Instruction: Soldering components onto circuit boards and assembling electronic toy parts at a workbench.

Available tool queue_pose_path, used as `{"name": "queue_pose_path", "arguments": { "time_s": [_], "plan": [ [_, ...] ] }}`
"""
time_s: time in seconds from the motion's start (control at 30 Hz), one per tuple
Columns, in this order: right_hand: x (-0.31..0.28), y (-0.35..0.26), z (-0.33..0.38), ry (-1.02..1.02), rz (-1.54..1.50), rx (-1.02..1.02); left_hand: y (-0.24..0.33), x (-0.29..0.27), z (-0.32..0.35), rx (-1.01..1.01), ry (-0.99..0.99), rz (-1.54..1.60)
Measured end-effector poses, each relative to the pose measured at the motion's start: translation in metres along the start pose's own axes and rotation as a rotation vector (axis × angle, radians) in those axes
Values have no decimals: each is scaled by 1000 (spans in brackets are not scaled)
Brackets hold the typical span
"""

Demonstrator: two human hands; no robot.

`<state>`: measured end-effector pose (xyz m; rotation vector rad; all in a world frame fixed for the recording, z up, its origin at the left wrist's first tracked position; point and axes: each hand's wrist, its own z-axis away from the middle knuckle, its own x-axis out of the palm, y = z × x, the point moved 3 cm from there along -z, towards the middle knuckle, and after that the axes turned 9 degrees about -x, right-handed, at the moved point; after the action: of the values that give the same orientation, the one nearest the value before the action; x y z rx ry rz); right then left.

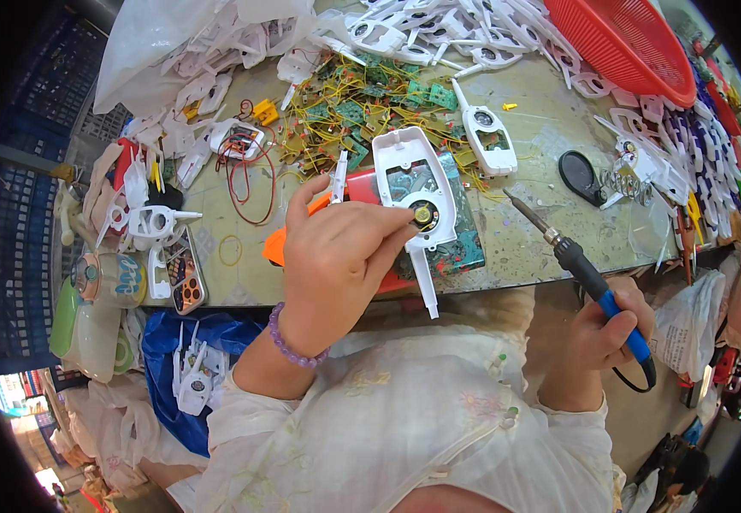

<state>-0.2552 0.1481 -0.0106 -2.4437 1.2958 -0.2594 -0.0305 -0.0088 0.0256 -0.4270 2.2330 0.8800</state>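
A white plastic housing (443, 192) with a handle-like stem lies over a dark green board and a red object at the table's near edge. Set in its ring is a small round speaker (423, 215) with a brass-coloured centre. My left hand (336, 252), wearing a purple bead bracelet, has thumb and fingertips pinched together at the speaker's left edge. Behind these fingers stands a narrow white plastic piece (339, 175). To the right, my right hand (614, 325) grips a blue-and-black soldering iron (588, 272), its tip pointing up and left, apart from the housing.
Green circuit boards with yellow wires (362, 111) are heaped beyond the housing. Another white housing (486, 137) lies right of them. A black round lid (581, 177) and a coiled wire stand (622, 184) sit at right, below a red basket (635, 43). A phone (186, 278) lies left.
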Motion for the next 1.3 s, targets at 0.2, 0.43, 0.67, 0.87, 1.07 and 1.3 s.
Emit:
{"name": "queue_pose_path", "arguments": {
  "time_s": [0.2, 0.43, 0.67, 0.87, 1.07, 1.3],
  "plan": [
    [2, 1, -1, -61, -52, -22, 10, 4, 2, 20, -26, -91],
    [14, -13, -16, -255, -177, -17, 13, 19, -2, 13, -23, -57],
    [23, -16, -25, -396, -260, -49, 16, 18, -5, -37, -83, -113],
    [31, -16, -30, -501, -263, -76, 18, 17, -8, -46, -120, -132],
    [32, -16, -31, -510, -263, -86, 18, 17, -7, -29, -115, -139],
    [31, -19, -33, -542, -253, -63, 17, 17, -7, -77, -148, -143]
  ]
}}
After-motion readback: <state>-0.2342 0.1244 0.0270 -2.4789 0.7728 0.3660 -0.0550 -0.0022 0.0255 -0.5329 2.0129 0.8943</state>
